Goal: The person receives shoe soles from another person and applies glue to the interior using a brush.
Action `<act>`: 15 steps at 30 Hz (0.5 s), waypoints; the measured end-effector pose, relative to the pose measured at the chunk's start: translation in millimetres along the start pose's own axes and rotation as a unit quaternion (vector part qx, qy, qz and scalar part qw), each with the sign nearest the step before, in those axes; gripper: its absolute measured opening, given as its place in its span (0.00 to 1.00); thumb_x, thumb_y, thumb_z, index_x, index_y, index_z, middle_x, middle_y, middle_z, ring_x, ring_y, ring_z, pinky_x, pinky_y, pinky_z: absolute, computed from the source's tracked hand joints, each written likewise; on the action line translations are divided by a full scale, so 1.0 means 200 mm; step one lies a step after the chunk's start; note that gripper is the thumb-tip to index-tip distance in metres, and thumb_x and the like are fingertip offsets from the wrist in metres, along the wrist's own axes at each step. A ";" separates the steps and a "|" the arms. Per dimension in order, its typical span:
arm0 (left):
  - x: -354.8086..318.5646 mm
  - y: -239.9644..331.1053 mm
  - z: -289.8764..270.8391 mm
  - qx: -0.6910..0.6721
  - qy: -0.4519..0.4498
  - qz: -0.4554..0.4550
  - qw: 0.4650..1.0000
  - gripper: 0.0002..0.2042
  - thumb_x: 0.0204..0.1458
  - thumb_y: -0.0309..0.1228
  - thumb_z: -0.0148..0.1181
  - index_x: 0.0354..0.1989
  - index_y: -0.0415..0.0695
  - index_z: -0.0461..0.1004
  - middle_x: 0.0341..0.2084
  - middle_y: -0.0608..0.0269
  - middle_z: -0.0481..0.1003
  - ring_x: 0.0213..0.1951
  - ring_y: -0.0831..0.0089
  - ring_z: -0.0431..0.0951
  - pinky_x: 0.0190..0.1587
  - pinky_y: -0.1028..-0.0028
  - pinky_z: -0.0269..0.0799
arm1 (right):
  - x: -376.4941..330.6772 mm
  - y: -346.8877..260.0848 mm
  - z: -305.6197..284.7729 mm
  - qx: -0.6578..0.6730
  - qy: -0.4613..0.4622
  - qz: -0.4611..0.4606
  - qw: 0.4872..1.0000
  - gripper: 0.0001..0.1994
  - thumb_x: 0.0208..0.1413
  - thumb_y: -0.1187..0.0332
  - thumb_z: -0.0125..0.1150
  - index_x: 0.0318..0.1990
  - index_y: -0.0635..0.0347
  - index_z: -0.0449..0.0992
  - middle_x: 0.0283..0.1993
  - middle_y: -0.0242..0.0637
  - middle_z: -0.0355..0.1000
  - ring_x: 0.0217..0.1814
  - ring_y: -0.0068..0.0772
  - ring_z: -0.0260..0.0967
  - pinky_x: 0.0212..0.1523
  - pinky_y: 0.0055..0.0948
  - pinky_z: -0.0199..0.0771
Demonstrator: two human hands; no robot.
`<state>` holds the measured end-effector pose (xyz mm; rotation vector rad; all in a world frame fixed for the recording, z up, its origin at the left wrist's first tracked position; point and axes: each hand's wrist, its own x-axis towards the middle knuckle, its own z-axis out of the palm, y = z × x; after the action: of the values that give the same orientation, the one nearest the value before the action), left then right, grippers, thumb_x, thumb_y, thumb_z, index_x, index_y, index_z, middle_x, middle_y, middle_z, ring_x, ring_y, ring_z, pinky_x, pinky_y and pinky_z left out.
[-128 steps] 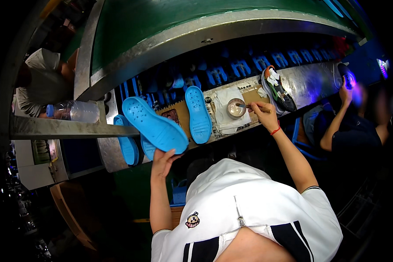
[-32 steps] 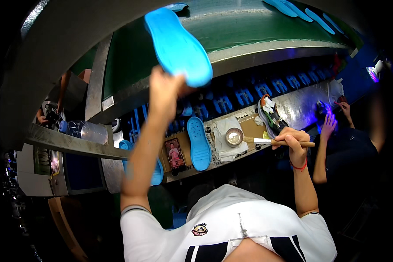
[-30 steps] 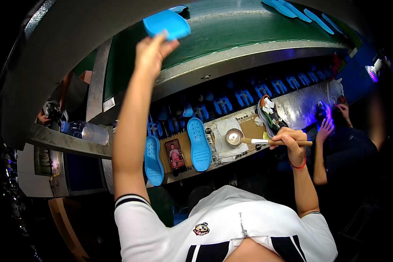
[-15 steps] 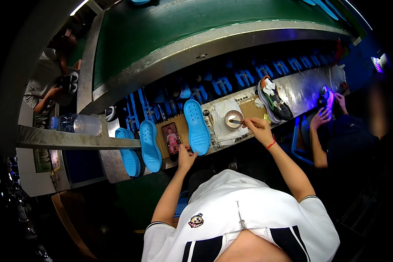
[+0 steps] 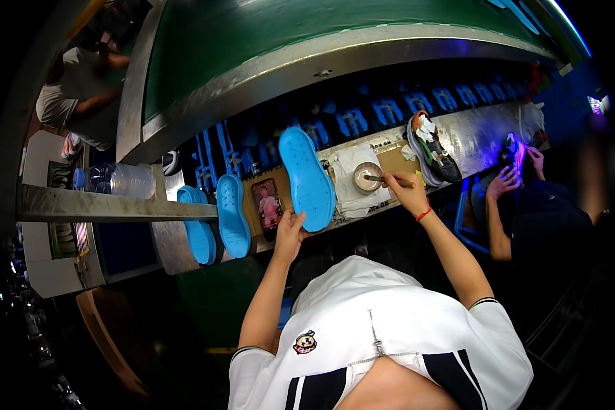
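Over the dull metal bench [image 5: 482, 143], the left hand [image 5: 289, 237] grips a smooth, pierced blue sole [image 5: 307, 179] by its lower end. White cloth [image 5: 348, 198] bears a round cup [image 5: 367, 167]; the right hand's [image 5: 410, 195] fingers pinch a slim brush [image 5: 376, 179], tip indistinct.

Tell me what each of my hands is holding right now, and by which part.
Your left hand holds a blue shoe sole by the edge of its near end. Your right hand holds a brush by its handle.
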<state>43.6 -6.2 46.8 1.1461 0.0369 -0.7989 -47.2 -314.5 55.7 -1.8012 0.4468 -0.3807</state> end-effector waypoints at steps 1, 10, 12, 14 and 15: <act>-0.07 0.05 0.06 -0.026 -0.024 0.014 0.999 0.22 0.56 0.28 0.56 0.57 0.39 0.57 0.48 0.58 0.69 0.48 0.69 0.72 0.41 0.70 0.78 | 0.00 -0.07 -0.01 -0.016 0.004 -0.006 1.000 0.12 0.56 0.66 0.57 0.36 0.67 0.79 0.26 0.38 0.78 0.28 0.22 0.75 0.30 0.20 0.72; -0.09 0.23 0.32 0.050 -0.021 0.172 0.984 0.27 0.49 0.18 0.60 0.58 0.39 0.57 0.49 0.56 0.69 0.50 0.68 0.71 0.54 0.69 0.69 | -0.05 -0.23 -0.12 0.031 -0.022 0.054 0.998 0.12 0.58 0.69 0.53 0.35 0.72 0.79 0.26 0.39 0.77 0.28 0.23 0.75 0.28 0.17 0.69; -0.09 0.24 0.34 0.058 0.000 0.207 0.977 0.25 0.49 0.18 0.60 0.56 0.37 0.58 0.47 0.55 0.69 0.49 0.69 0.72 0.51 0.70 0.71 | -0.10 -0.39 -0.14 0.075 -0.020 0.007 0.997 0.12 0.58 0.70 0.51 0.35 0.73 0.79 0.27 0.40 0.78 0.28 0.23 0.75 0.28 0.17 0.69; -0.10 0.25 0.37 0.078 0.018 0.259 0.963 0.23 0.49 0.17 0.59 0.54 0.35 0.59 0.45 0.53 0.70 0.47 0.70 0.73 0.46 0.73 0.74 | -0.16 -0.58 -0.13 0.121 -0.031 -0.014 0.992 0.12 0.59 0.72 0.50 0.34 0.72 0.79 0.27 0.40 0.77 0.28 0.24 0.75 0.29 0.17 0.70; -0.10 0.26 0.38 0.081 0.022 0.266 0.960 0.23 0.49 0.17 0.59 0.53 0.35 0.59 0.45 0.53 0.70 0.46 0.70 0.73 0.45 0.73 0.74 | -0.20 -0.65 -0.12 0.119 -0.057 -0.026 0.991 0.12 0.59 0.72 0.49 0.34 0.71 0.79 0.28 0.40 0.77 0.29 0.24 0.75 0.29 0.17 0.70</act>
<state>31.1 -49.2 130.6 1.2527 -0.2943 -0.2997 -78.9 -283.7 185.4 -1.5955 0.2631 -0.3486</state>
